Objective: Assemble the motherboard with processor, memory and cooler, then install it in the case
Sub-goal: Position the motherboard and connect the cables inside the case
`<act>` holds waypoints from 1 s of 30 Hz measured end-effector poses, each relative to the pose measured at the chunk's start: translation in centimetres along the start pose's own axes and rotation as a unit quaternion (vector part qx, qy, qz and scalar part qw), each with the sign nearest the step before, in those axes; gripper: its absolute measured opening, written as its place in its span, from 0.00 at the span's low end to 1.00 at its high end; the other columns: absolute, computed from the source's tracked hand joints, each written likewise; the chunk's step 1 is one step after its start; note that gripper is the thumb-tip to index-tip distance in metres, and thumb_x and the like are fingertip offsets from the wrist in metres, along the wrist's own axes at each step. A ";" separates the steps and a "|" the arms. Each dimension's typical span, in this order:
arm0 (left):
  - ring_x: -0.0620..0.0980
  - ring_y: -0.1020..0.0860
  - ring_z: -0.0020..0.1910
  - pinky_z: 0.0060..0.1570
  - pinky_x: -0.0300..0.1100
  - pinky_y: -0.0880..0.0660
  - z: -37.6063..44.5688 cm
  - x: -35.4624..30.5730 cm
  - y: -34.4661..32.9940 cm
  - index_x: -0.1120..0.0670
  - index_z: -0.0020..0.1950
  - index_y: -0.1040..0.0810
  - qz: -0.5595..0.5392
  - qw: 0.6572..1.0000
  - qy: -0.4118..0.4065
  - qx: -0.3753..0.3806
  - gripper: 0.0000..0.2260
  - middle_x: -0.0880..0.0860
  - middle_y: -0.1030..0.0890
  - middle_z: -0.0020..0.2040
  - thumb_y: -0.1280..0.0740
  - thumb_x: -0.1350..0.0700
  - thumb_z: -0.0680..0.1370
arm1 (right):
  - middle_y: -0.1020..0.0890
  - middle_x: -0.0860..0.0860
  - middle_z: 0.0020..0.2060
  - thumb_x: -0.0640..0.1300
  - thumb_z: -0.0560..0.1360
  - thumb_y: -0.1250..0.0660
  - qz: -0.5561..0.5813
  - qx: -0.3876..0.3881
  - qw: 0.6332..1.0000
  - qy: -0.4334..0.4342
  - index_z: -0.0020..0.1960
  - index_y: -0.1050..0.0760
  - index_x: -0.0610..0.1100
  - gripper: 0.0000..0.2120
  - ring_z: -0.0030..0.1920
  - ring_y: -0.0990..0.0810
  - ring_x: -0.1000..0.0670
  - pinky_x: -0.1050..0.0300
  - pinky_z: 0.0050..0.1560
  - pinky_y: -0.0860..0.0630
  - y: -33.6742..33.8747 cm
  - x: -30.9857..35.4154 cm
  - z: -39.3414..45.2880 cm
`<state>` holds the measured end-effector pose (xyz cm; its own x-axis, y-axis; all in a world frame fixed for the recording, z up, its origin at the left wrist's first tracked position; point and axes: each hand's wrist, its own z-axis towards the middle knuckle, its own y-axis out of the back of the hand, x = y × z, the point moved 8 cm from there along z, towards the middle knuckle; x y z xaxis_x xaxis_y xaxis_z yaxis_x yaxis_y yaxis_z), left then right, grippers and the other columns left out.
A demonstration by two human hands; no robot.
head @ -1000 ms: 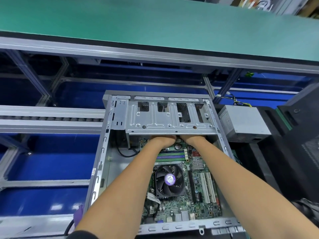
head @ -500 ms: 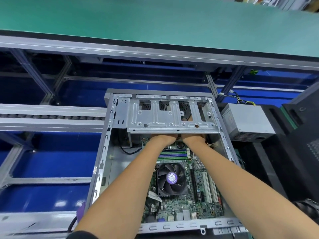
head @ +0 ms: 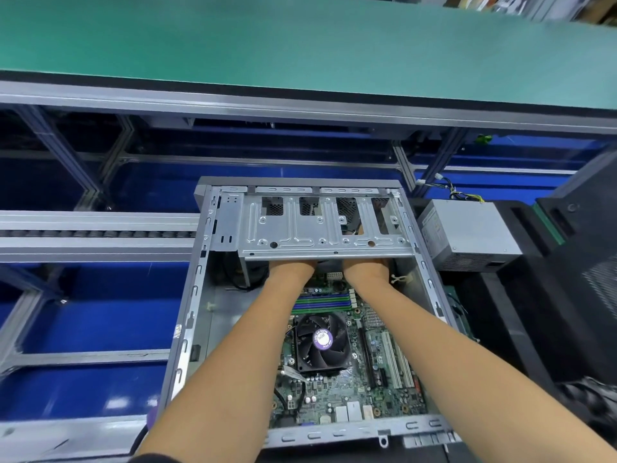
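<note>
A grey metal computer case (head: 195,295) lies open in front of me. The green motherboard (head: 334,392) lies flat inside it, with a black cooler fan (head: 319,342) bearing a purple sticker and green and blue memory slots (head: 322,302) behind it. Both my arms reach into the case. My left hand (head: 292,267) and my right hand (head: 365,267) go under the silver drive bay bracket (head: 324,235) at the far end. Only the backs of the hands show; the fingers are hidden under the bracket.
A grey power supply (head: 467,235) with coloured wires sits right of the case, next to black foam blocks (head: 547,295). A roller conveyor rail (head: 93,233) runs on the left over blue panels. A green bench top (head: 300,45) spans the back.
The view has shifted slightly and the hands have spread a little apart under the bracket. The motherboard stays in place.
</note>
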<state>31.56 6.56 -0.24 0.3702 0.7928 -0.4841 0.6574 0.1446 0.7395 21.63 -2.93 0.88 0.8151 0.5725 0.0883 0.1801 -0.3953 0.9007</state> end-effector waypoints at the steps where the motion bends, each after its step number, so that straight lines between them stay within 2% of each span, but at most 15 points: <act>1: 0.56 0.29 0.64 0.62 0.47 0.32 -0.1 -0.3 0.4 0.53 0.66 0.30 0.003 1.000 -0.007 -0.017 0.15 0.54 0.27 0.66 0.47 0.52 0.82 | 0.22 0.46 0.61 0.41 0.82 0.45 0.004 -0.011 1.000 -0.008 0.61 0.25 0.43 0.13 0.62 0.25 0.42 0.53 0.58 0.30 0.4 0.0 -0.3; 5: 0.56 0.30 0.64 0.63 0.49 0.31 -0.7 -0.1 0.4 0.51 0.68 0.31 0.068 0.998 0.006 -0.001 0.16 0.53 0.28 0.67 0.46 0.50 0.82 | 0.20 0.42 0.57 0.36 0.80 0.43 -0.004 -0.047 0.999 0.001 0.58 0.23 0.39 0.12 0.57 0.22 0.41 0.53 0.49 0.27 0.9 0.3 -1.4; 8: 0.55 0.28 0.61 0.58 0.47 0.31 -1.3 -0.3 0.3 0.48 0.68 0.32 0.052 0.997 -0.053 0.009 0.16 0.52 0.28 0.67 0.46 0.48 0.81 | 0.18 0.42 0.52 0.35 0.79 0.43 0.007 -0.053 0.999 0.003 0.54 0.22 0.37 0.11 0.53 0.20 0.42 0.54 0.45 0.28 0.8 0.0 -1.7; 13: 0.54 0.28 0.63 0.55 0.45 0.34 -2.4 -0.3 -0.9 0.49 0.70 0.30 0.042 0.987 -0.073 0.140 0.27 0.51 0.29 0.69 0.46 0.35 0.77 | 0.18 0.45 0.54 0.40 0.80 0.41 -0.076 -0.035 0.996 0.022 0.56 0.21 0.41 0.11 0.55 0.20 0.44 0.54 0.49 0.27 0.1 -0.4 -2.4; 14: 0.52 0.25 0.58 0.50 0.44 0.34 -2.8 -0.8 -0.9 0.49 0.65 0.26 0.013 0.986 -0.086 0.141 0.28 0.49 0.23 0.64 0.46 0.33 0.76 | 0.18 0.45 0.54 0.41 0.80 0.40 -0.091 -0.035 0.995 0.029 0.56 0.21 0.41 0.11 0.54 0.20 0.44 0.54 0.46 0.27 -0.1 -0.5 -2.5; 15: 0.50 0.23 0.49 0.43 0.42 0.34 -3.2 -1.2 -0.9 0.50 0.55 0.21 -0.026 0.984 -0.102 0.143 0.27 0.45 0.18 0.52 0.46 0.31 0.75 | 0.18 0.45 0.54 0.41 0.79 0.40 -0.104 -0.031 0.994 0.031 0.56 0.21 0.40 0.11 0.54 0.20 0.44 0.54 0.44 0.28 -0.2 -0.6 -2.7; 16: 0.48 0.24 0.40 0.38 0.41 0.35 -3.4 -1.2 -1.0 0.49 0.42 0.21 -0.061 0.982 -0.103 0.146 0.26 0.41 0.19 0.37 0.47 0.30 0.75 | 0.18 0.44 0.54 0.40 0.79 0.39 -0.113 -0.028 0.993 0.036 0.57 0.22 0.40 0.11 0.54 0.20 0.44 0.54 0.42 0.29 -0.4 -0.6 -2.7; 17: 0.47 0.27 0.35 0.36 0.41 0.36 -3.6 -1.1 -0.9 0.50 0.35 0.24 -0.087 0.981 -0.095 0.144 0.28 0.41 0.22 0.30 0.47 0.28 0.73 | 0.18 0.44 0.54 0.39 0.78 0.38 -0.119 -0.022 0.992 0.033 0.58 0.22 0.39 0.11 0.53 0.20 0.43 0.54 0.41 0.28 -0.4 -0.7 -2.8; 19: 0.46 0.27 0.40 0.40 0.43 0.35 -3.9 -0.3 -0.9 0.49 0.37 0.22 -0.095 0.982 -0.072 0.150 0.32 0.43 0.21 0.39 0.49 0.22 0.67 | 0.19 0.43 0.55 0.37 0.77 0.37 -0.124 -0.008 0.992 0.034 0.59 0.23 0.38 0.11 0.53 0.20 0.43 0.54 0.40 0.28 -0.5 -0.8 -2.9; 21: 0.49 0.26 0.53 0.47 0.42 0.36 -3.8 0.5 -1.2 0.48 0.55 0.21 -0.036 0.985 -0.066 0.153 0.39 0.48 0.23 0.59 0.48 0.20 0.64 | 0.19 0.43 0.54 0.36 0.77 0.36 -0.121 -0.006 0.992 0.035 0.58 0.23 0.38 0.11 0.53 0.20 0.43 0.54 0.40 0.27 -0.5 -0.8 -3.0; 22: 0.52 0.27 0.59 0.50 0.41 0.35 -3.4 0.9 -1.4 0.49 0.65 0.26 0.017 0.989 -0.057 0.136 0.40 0.52 0.26 0.66 0.47 0.22 0.67 | 0.19 0.42 0.53 0.36 0.76 0.36 -0.118 -0.013 0.992 0.038 0.56 0.22 0.38 0.10 0.52 0.20 0.43 0.54 0.40 0.27 -0.4 -0.8 -3.2; 24: 0.56 0.28 0.63 0.51 0.43 0.33 -2.5 1.4 0.0 0.52 0.71 0.31 0.089 0.995 -0.031 0.027 0.30 0.54 0.28 0.69 0.46 0.33 0.77 | 0.19 0.42 0.51 0.36 0.76 0.35 -0.111 -0.044 0.992 0.046 0.54 0.23 0.37 0.08 0.51 0.20 0.42 0.53 0.39 0.27 -0.1 -0.7 -3.9; 26: 0.58 0.27 0.62 0.53 0.46 0.31 -2.1 1.8 1.8 0.54 0.68 0.29 0.105 0.992 0.010 -0.069 0.20 0.57 0.26 0.66 0.46 0.44 0.81 | 0.19 0.42 0.50 0.37 0.76 0.35 -0.094 -0.067 0.992 0.056 0.54 0.23 0.37 0.08 0.50 0.20 0.42 0.53 0.38 0.27 0.0 -0.4 -4.4; 28: 0.60 0.28 0.63 0.59 0.50 0.31 -1.9 1.7 2.3 0.54 0.66 0.27 0.110 0.988 0.029 -0.100 0.17 0.57 0.25 0.65 0.46 0.50 0.81 | 0.19 0.43 0.49 0.39 0.76 0.35 -0.070 -0.066 0.993 0.073 0.55 0.24 0.37 0.09 0.48 0.19 0.43 0.53 0.37 0.25 0.1 0.1 -4.6; 30: 0.59 0.25 0.59 0.51 0.47 0.30 -2.2 1.2 2.9 0.51 0.60 0.24 0.113 0.979 0.004 -0.169 0.12 0.55 0.22 0.60 0.42 0.54 0.80 | 0.19 0.42 0.52 0.41 0.78 0.37 -0.068 -0.047 0.992 0.098 0.63 0.28 0.37 0.15 0.50 0.19 0.42 0.52 0.41 0.23 0.0 0.7 -4.1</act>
<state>32.44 9.19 2.36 0.4751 0.8316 -0.2875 0.3033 0.1519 0.9407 19.89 0.41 2.71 0.6625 0.7482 0.0367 0.2213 -0.2422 0.9447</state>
